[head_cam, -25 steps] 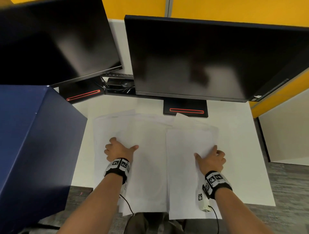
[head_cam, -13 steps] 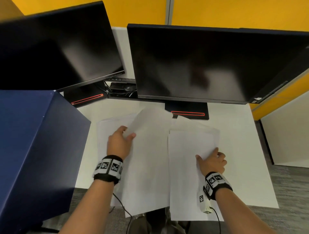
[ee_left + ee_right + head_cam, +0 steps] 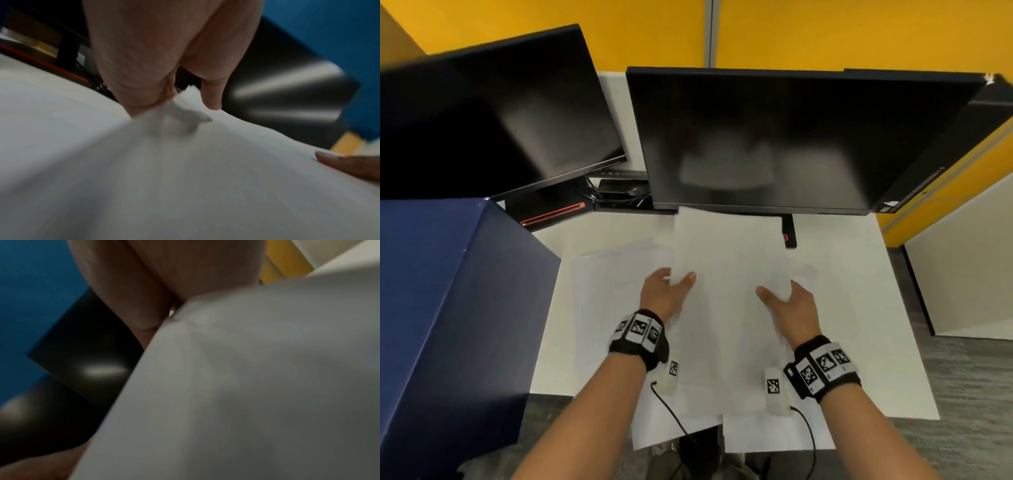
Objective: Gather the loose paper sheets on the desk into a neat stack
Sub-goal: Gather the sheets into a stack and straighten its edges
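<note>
Lifted sheet point(image 3: 729, 253) above the desk point(image 3: 887, 308), pinched at its near corners by left hand point(image 3: 666, 291) and right hand point(image 3: 787, 301). Only from the left wrist – crumpled corner between fingers point(image 3: 211, 95). Only from the head – more loose sheets point(image 3: 606, 291) flat beneath.

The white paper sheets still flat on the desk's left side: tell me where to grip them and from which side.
Judging by the head view, take the flat white paper sheets at their near edge, which overhangs the white desk. Come from the front with the left hand, thumb on top and fingers beneath, since elsewhere they lie flush.
</note>
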Available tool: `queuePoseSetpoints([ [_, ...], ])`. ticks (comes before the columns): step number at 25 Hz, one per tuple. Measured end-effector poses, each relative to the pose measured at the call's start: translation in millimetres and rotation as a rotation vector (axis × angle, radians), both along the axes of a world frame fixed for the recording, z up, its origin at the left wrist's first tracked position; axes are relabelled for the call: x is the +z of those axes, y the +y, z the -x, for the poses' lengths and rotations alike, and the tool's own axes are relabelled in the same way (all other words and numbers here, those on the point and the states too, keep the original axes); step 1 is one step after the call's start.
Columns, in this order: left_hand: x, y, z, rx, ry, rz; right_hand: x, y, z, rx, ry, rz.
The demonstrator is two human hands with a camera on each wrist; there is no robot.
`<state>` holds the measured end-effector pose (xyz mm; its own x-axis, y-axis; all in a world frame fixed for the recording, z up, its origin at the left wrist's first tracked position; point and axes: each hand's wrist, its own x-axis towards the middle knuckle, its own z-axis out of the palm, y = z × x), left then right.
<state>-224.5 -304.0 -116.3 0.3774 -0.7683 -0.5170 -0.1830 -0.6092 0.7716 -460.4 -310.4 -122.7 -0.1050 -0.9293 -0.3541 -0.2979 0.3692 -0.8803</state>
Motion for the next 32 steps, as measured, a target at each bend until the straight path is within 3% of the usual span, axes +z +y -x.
queuePoseSetpoints([
  [4,-59,24,29,-0.21,-0.127,-0.202,-48,19,37,0.015,0.272,-0.19],
  [7,-75,39,40,-0.267,-0.261,-0.283,-64,28,63,-0.114,0.66,-0.396],
  [8,-78,41,44,-0.323,-0.298,-0.315,-66,30,67,-0.167,0.708,-0.488],
  [10,-83,42,56,-0.388,-0.325,-0.32,-74,31,64,-0.194,0.645,-0.576],
  [14,-85,37,66,-0.399,-0.256,-0.157,-80,24,50,-0.044,0.558,-0.493],
  [16,-79,40,38,-0.295,-0.346,-0.145,-75,19,60,-0.068,0.569,-0.485],
  [19,-81,55,-31,0.053,-0.647,-0.364,-75,21,79,-0.071,0.585,-0.461],
  [21,-81,63,-58,0.233,-0.63,-0.5,-80,23,76,-0.014,0.561,-0.417],
  [27,-93,44,-52,0.148,-0.428,-0.35,-84,17,35,0.084,0.539,-0.333],
  [32,-43,45,-77,0.016,-0.308,-0.112,-84,17,52,0.119,0.582,-0.346],
])
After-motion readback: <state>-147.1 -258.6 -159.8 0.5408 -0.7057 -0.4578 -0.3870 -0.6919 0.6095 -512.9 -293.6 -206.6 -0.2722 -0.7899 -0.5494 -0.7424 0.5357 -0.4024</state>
